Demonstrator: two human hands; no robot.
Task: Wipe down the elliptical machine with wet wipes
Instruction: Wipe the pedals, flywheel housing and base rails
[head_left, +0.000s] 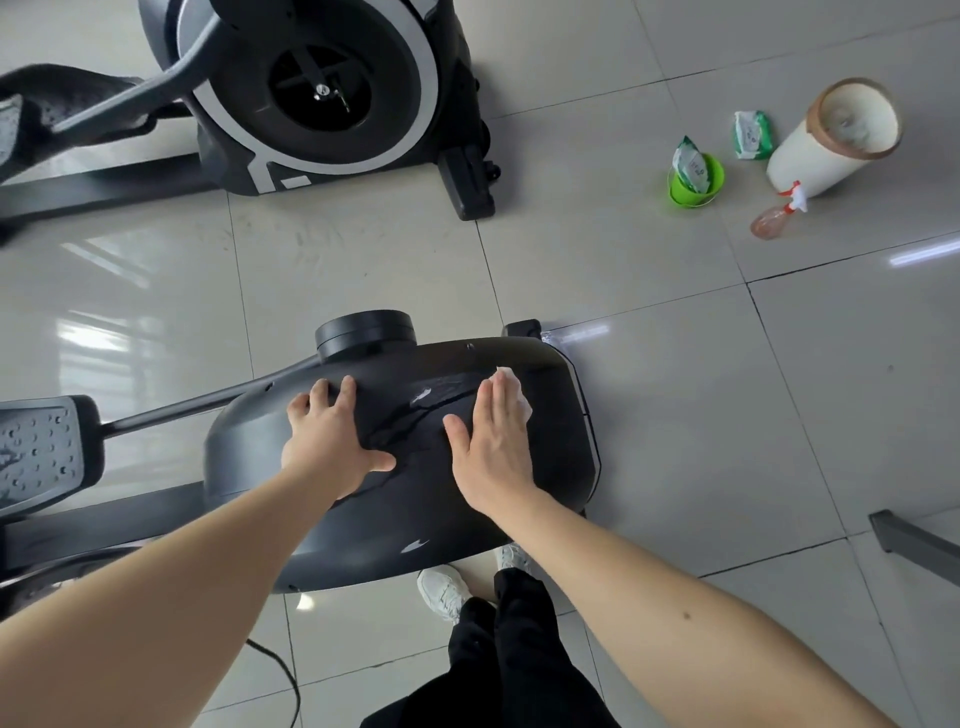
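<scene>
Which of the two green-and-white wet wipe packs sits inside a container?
The left pack, upright in the small green plastic bucket; the other pack lies flat on the floor.

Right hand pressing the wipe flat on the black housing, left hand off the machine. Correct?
Not quite. The left hand is not off the machine: it rests on the black housing too, fingers spread, beside the right hand, which presses the wipe flat on it. The head view shows this.

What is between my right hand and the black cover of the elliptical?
A white wet wipe, pressed flat under the right hand onto the cover; its edge peeks out in the head view.
</scene>
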